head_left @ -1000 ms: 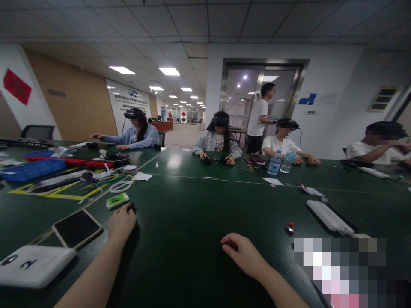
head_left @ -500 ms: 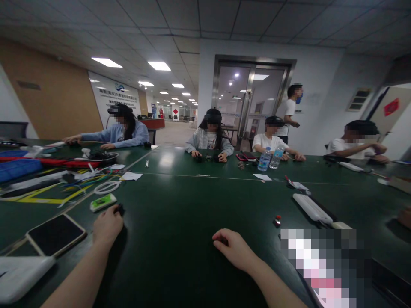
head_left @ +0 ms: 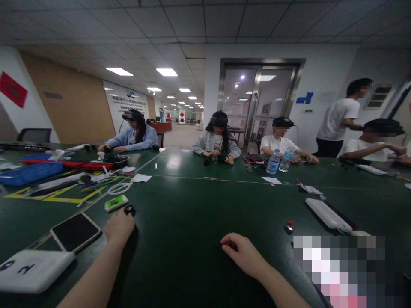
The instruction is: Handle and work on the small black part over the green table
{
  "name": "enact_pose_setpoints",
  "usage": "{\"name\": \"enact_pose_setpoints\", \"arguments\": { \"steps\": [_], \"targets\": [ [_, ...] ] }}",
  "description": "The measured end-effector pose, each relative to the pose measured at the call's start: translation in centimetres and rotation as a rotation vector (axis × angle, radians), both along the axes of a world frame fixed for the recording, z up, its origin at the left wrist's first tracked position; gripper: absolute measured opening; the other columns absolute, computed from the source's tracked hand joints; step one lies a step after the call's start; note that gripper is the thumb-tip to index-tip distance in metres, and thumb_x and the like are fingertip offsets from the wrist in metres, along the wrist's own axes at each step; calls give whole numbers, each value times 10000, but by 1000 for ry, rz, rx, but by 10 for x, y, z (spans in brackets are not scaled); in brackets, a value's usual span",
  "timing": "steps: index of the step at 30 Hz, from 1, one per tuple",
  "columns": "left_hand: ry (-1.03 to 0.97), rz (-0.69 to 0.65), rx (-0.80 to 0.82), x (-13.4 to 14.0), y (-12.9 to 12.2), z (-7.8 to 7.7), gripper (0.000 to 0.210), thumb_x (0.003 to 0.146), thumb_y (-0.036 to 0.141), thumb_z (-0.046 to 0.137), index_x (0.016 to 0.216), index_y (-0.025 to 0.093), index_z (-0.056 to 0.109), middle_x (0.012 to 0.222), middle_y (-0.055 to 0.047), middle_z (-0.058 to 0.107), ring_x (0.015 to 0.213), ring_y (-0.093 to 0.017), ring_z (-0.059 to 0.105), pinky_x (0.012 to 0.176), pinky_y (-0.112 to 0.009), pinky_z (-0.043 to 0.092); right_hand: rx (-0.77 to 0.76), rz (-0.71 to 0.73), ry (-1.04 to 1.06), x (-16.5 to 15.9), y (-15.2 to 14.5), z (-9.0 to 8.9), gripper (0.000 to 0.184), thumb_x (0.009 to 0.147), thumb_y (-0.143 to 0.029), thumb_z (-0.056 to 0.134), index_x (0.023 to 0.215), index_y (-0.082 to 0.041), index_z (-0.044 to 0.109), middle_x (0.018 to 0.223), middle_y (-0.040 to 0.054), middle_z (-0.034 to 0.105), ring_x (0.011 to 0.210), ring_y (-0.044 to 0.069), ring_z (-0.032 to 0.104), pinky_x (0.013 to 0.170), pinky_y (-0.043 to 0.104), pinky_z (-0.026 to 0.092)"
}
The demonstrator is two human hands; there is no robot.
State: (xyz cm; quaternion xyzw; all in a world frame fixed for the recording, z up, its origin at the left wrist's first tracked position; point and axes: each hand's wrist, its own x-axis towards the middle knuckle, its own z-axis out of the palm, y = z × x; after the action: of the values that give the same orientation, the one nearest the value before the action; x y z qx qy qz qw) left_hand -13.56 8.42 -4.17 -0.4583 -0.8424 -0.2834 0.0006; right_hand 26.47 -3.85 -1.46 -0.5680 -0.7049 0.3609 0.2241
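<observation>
My left hand (head_left: 120,226) rests on the green table, its fingers closed around a small black object (head_left: 130,209) whose kind I cannot make out. Just beyond that hand lies a green-and-white box-shaped item (head_left: 116,203). To its left are a dark-screened tablet or phone (head_left: 75,231) and a white rounded case (head_left: 35,270). My right hand (head_left: 240,253) lies on its side on the table, the fingers loosely curled in with the thumb near them. Nothing shows in it. A small red-and-silver item (head_left: 289,227) is to its right.
The green table (head_left: 180,239) stretches ahead. Cables (head_left: 119,188), a blue tray (head_left: 32,173) and tools lie left. To the right are a long white device (head_left: 327,214) and a pixelated item (head_left: 334,273). Water bottles (head_left: 273,161) stand farther off. Several people wearing headsets sit opposite.
The view has turned slightly left, so everything sits farther right. Both my hands keep their poses on the table. A standing person has walked right. The co-worker opposite has moved their hands.
</observation>
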Motion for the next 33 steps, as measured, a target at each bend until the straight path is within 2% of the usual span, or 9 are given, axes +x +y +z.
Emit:
{"name": "enact_pose_setpoints", "arguments": {
  "steps": [8,16,26,33],
  "targets": [
    [38,17,-47,2,-2,3,449,745,271,459,1140,102,592,1120,-211,591,1002,-345,565,806,-433,443,-14,-7,11,1,0,0,210,848,-318,512,1005,-232,621,975,13,620,867,169,591,741,275,472],
    [64,-3,-92,6,-4,6,430,799,278,409,1148,102,587,1124,-206,585,996,-342,572,796,-420,454,3,0,-6,0,0,0,216,843,-316,512,1005,-222,621,964,18,626,869,171,585,755,278,463],
    [90,-21,-60,4,-3,3,422,827,275,413,1152,63,578,1117,-211,580,1016,-310,561,844,-370,440,-15,2,-20,-1,-1,6,210,852,-312,499,1001,-235,625,954,25,625,846,175,588,729,283,471],
    [90,5,-28,7,-3,3,413,821,243,396,1133,58,592,1096,-216,587,1013,-314,559,851,-379,431,-19,28,-10,2,2,1,232,846,-336,501,1017,-237,623,971,26,626,861,187,590,742,296,470]
  ]
}}
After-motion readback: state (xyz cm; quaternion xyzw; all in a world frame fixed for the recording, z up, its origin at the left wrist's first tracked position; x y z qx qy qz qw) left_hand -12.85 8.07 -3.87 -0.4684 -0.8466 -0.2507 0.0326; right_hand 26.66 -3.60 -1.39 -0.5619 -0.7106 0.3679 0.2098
